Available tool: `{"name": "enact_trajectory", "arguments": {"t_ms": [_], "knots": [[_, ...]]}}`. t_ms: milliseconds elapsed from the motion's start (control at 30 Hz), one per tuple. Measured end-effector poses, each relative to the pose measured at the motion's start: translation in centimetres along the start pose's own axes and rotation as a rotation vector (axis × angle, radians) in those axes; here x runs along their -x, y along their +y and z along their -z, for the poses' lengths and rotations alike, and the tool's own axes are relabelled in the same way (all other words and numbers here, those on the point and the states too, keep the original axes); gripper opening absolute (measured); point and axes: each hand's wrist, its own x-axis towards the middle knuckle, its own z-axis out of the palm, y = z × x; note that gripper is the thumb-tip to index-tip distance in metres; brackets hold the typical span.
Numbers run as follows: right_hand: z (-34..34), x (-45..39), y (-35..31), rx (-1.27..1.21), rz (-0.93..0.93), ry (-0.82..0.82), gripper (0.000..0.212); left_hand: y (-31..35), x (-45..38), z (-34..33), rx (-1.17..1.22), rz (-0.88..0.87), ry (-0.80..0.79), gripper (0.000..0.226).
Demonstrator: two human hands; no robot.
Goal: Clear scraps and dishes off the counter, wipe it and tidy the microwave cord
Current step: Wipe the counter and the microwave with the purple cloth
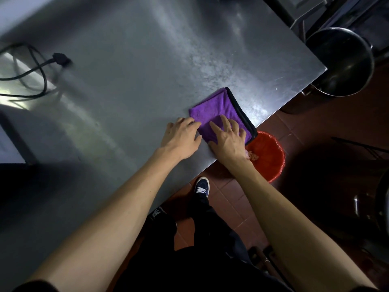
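A folded purple cloth (216, 108) with a black edge lies on the steel counter (136, 60) near its right front edge. My right hand (228, 137) lies flat on the cloth's near part with fingers spread. My left hand (182, 138) rests on the counter beside the cloth, fingertips touching its left edge. A black cord with its plug (60, 59) lies looped at the counter's left.
A red bucket (271, 159) with food scraps stands on the tiled floor just below the counter edge. A large dark metal pot (341, 62) sits past the counter's right corner. More dark metal items are at the far right. My shoe (202, 187) is under the edge.
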Motion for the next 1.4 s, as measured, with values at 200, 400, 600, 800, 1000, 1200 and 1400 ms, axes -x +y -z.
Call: {"name": "enact_trajectory", "arguments": {"t_ms": [200,400,600,800,1000,1200,1400], "knots": [[0.1,-0.3,-0.2,-0.002,-0.031,0.027,0.052,0.0,-0.1,0.1,0.016,0.012,0.005,0.045],[0.1,-0.8,-0.1,0.002,-0.047,0.031,0.051,-0.2,0.0,0.1,0.023,0.027,0.011,0.045],[-0.1,-0.6,-0.2,0.002,-0.044,0.079,0.039,-0.4,0.5,0.1,0.023,0.055,0.007,0.049],[0.5,-0.6,-0.5,-0.113,-0.052,0.093,0.037,-1.6,1.6,0.4,0.029,0.093,0.029,0.048],[2.0,-0.4,-1.9,-0.253,-0.009,0.093,0.035,-3.8,3.7,1.1,0.048,0.152,0.072,0.047],[2.6,0.4,-6.1,-0.370,0.129,0.145,0.035,-6.4,6.6,2.0,0.070,0.226,0.123,0.047],[2.8,1.9,-12.6,-0.470,0.256,0.113,0.031,-9.9,11.4,2.9,0.076,0.311,0.188,0.046]]}}
